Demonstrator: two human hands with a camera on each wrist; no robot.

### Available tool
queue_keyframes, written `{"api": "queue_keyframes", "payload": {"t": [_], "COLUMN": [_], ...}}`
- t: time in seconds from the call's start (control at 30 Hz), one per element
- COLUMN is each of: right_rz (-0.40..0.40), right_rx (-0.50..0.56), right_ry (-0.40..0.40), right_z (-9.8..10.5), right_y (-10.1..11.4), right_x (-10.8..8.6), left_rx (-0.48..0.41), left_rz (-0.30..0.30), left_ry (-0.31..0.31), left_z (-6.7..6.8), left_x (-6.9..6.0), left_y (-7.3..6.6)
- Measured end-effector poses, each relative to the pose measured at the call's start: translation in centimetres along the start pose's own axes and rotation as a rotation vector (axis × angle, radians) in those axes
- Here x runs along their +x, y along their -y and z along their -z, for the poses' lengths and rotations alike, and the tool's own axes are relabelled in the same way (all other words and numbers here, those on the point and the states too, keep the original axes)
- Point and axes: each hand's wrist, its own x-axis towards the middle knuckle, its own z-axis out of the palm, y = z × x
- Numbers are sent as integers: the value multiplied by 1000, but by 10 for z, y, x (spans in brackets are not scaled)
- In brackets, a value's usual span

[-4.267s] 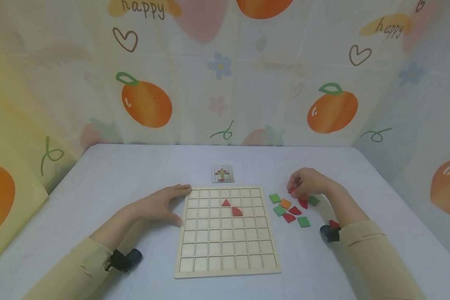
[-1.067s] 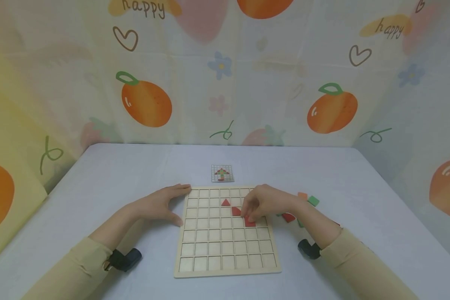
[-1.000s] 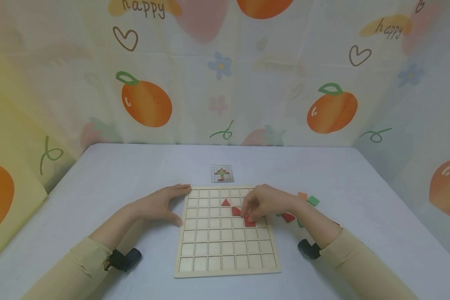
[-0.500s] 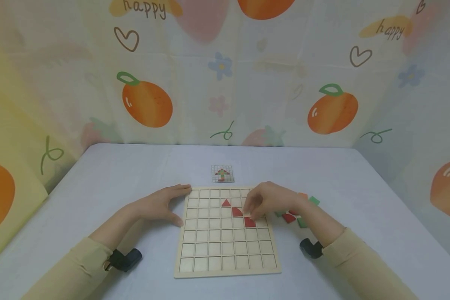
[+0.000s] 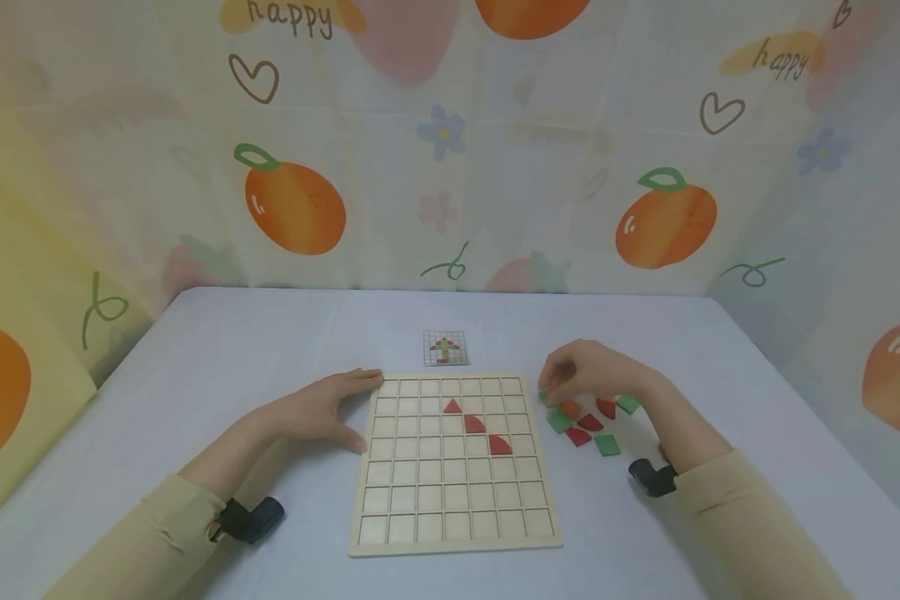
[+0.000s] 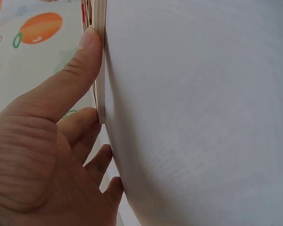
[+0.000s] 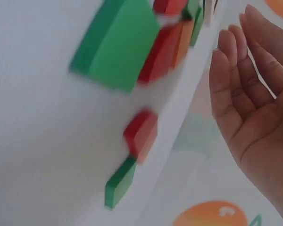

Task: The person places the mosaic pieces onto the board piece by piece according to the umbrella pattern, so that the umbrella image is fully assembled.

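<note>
The fingers [image 7: 220, 82] of the person's right hand [image 5: 598, 368] are loosely bent and slightly parted; no piece shows between them, though whether a tip touches one cannot be told. Those of the left hand [image 5: 315, 408] are spread and nearly straight, thumb and forefinger resting against the left edge of the board [image 5: 456, 550] without gripping anything.

Pressed down at a slant, the right fingertips could skid a thin piece across the tabletop [image 5: 285, 333] instead of lifting it, or catch two at once, because the loose pieces lie crowded. A stray knuckle might also bump the board's nearby right side; if the left hand let up, the jolt could unseat what is set there.

Closest to the right fingertips is a green square [image 5: 543, 397], just under them and partly covered, beside the board. An orange piece [image 5: 571, 411] lies half beneath the hand, with another green square [image 5: 559, 422] next to it, and red pieces [image 5: 578, 437] farther to the right. On the board, a red triangle [image 5: 452, 407] and two red quarter-rounds [image 5: 500, 446] step diagonally down to the right, each in its own cell. Past the far edge lies a patterned card [image 5: 445, 348].
</note>
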Motion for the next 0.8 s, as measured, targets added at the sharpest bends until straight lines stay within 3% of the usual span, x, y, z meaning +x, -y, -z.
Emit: {"api": "queue_keyframes", "payload": {"t": [0.2, 0.53, 0.8], "right_rz": [-105, -196, -295], "right_rx": [-23, -7, -36], "right_ry": [-42, -63, -26], "right_z": [18, 30, 34], "right_y": [-27, -61, -81], "right_x": [-10, -30, -42], "left_rx": [-4, 0, -8], "left_rz": [-1, -4, 2], "left_ry": [0, 3, 7], "left_z": [0, 1, 0], "left_x": [0, -1, -1], "left_y": [-1, -1, -3]}}
